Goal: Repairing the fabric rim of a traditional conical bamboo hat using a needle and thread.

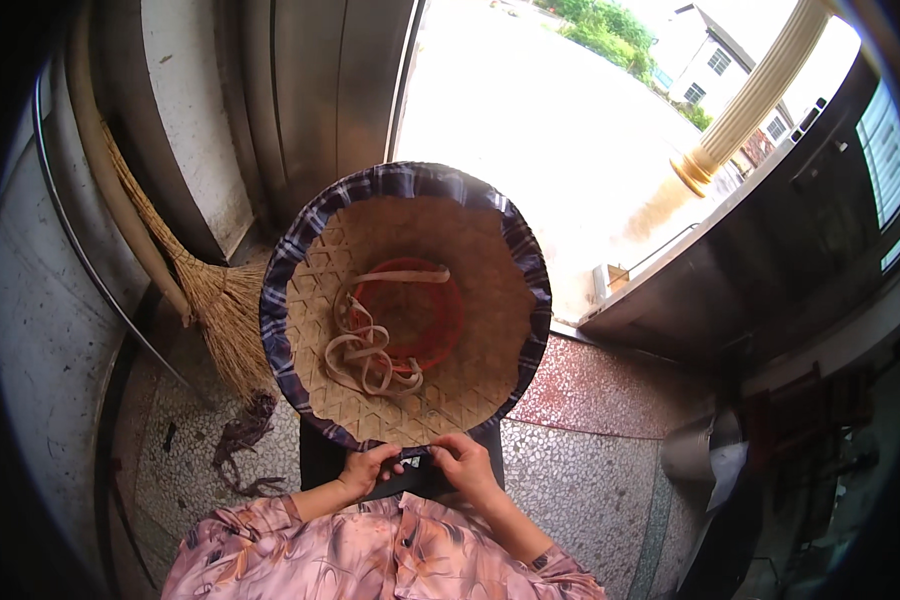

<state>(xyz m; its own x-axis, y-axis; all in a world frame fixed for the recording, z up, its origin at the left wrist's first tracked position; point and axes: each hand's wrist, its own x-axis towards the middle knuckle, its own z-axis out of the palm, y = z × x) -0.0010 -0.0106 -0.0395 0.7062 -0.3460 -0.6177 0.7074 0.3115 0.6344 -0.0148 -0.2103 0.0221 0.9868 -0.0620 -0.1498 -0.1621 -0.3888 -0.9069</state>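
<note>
A wide woven straw hat (315,290) rests on my lap with its hollow inside facing me. Dark plaid cloth (533,290) is wrapped around its brim edge. Inside, a red ring (448,318) circles the crown, and a cream strap (366,345) lies in loose loops. At the near edge of the brim, my left hand (365,470) pinches the plaid cloth between thumb and fingers. Just right of it, my right hand (464,468) grips the same edge, with a short stretch of cloth between the two. My fingertips underneath are partly hidden.
To the left, a straw broom (220,300) leans by the wall, beside a curved metal rod (85,235). Dark tangled strands (238,445) lie on the speckled floor (570,490). A bin (695,450) stands at right, near the open doorway and a dark door panel (730,270).
</note>
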